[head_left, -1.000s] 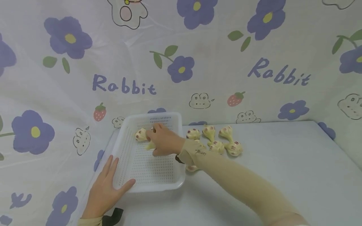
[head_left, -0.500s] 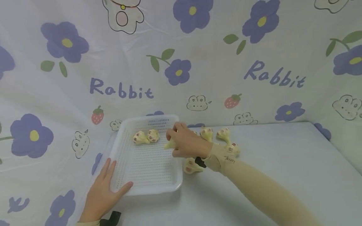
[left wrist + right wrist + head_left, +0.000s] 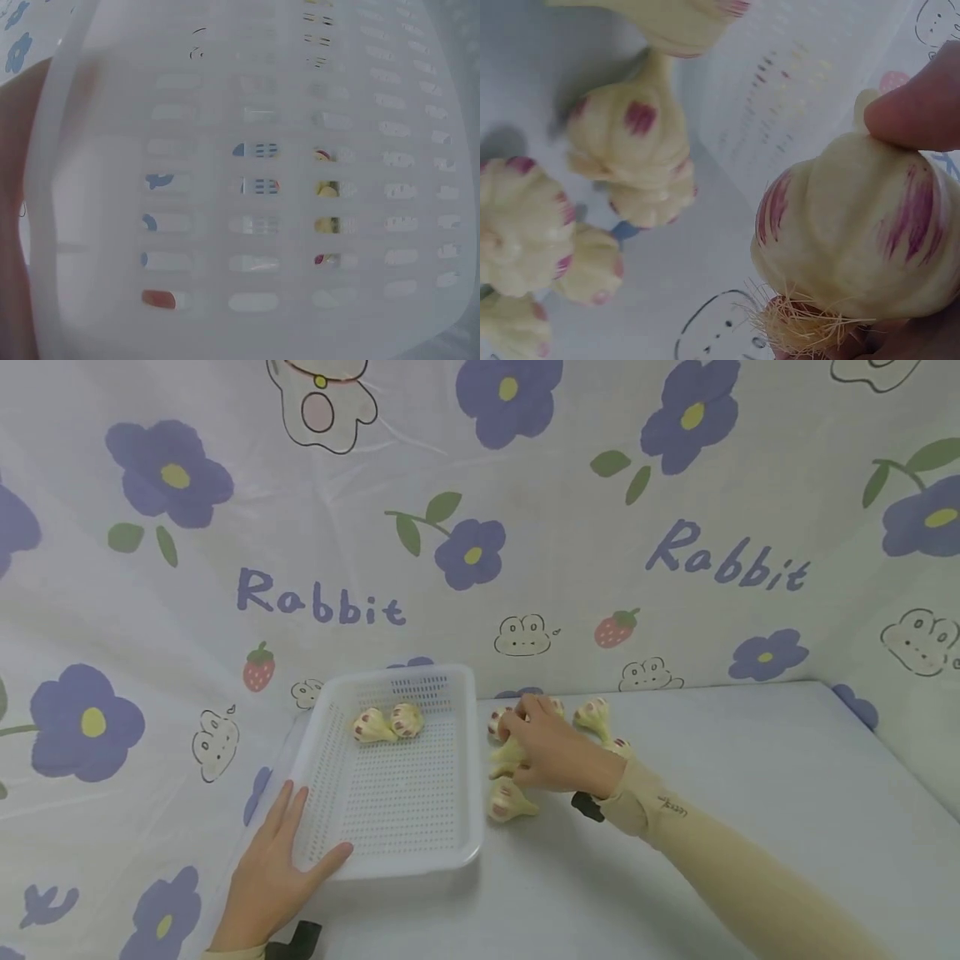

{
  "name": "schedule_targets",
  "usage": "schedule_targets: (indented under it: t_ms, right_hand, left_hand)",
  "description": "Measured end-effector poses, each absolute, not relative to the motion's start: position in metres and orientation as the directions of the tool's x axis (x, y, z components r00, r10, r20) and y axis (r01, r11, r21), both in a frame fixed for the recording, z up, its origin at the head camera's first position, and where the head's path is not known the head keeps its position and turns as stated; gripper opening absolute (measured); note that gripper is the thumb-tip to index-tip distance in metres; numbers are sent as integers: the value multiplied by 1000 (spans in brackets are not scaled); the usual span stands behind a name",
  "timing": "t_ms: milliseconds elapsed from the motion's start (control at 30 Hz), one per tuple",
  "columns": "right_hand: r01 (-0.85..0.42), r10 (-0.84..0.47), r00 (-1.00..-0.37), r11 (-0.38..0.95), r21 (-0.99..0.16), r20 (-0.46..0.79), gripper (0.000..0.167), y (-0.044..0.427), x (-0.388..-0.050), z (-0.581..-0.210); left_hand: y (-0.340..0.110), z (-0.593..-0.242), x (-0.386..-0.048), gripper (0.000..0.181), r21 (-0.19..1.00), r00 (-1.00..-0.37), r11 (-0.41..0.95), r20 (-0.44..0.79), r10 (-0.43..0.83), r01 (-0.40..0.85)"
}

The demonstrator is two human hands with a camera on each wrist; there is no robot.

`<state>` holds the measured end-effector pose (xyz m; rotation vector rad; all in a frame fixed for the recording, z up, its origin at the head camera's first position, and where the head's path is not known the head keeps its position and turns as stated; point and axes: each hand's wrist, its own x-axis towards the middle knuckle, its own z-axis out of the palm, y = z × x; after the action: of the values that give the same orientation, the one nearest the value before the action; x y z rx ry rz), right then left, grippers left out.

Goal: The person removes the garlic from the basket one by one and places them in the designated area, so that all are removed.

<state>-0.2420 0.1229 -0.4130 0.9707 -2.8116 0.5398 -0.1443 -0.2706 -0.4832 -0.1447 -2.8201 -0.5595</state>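
Garlic bulbs with purple streaks are the things handled. My right hand (image 3: 558, 745) is over the table just right of the white basket (image 3: 476, 793), among loose bulbs. It grips a garlic bulb (image 3: 847, 232) by thumb (image 3: 922, 109) and fingers, with the roots facing the camera in the right wrist view. In the head view the pale stem (image 3: 507, 753) shows beside the fingers. My left hand (image 3: 273, 877) rests on the basket's near left corner, fingers spread and thumb over the rim. Inside the basket lie two bulbs, one at left (image 3: 371, 725) and another (image 3: 407, 720).
On the table a bulb (image 3: 510, 802) lies near the basket's right side. Others, including one bulb (image 3: 592, 712), are further back, partly hidden by my right hand. A patterned cloth (image 3: 450, 468) hangs behind. The grey-white tabletop (image 3: 720, 777) extends to the right.
My right hand has moved right, out of the basket and over the loose bulbs, with the garlic bulb in its grip. The left hand stays at the basket's corner.
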Motion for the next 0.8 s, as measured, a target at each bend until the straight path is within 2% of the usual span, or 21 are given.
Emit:
schedule_targets:
  t_ms: [233, 467, 800]
  right_hand:
    - [-620, -556, -783, 736, -271, 279, 37, 150, -239, -426]
    - [-562, -519, -827, 771, -300, 216, 34, 169, -232, -433]
    - [-590, -532, -806, 753, -291, 259, 36, 179, -232, -457]
  left_hand:
    - [-270, -481, -145, 104, 362, -958, 919, 284, 51, 156]
    - [-269, -478, -144, 105, 365, -960, 919, 277, 49, 152]
    - [-268, -476, -144, 106, 370, -968, 919, 246, 41, 133]
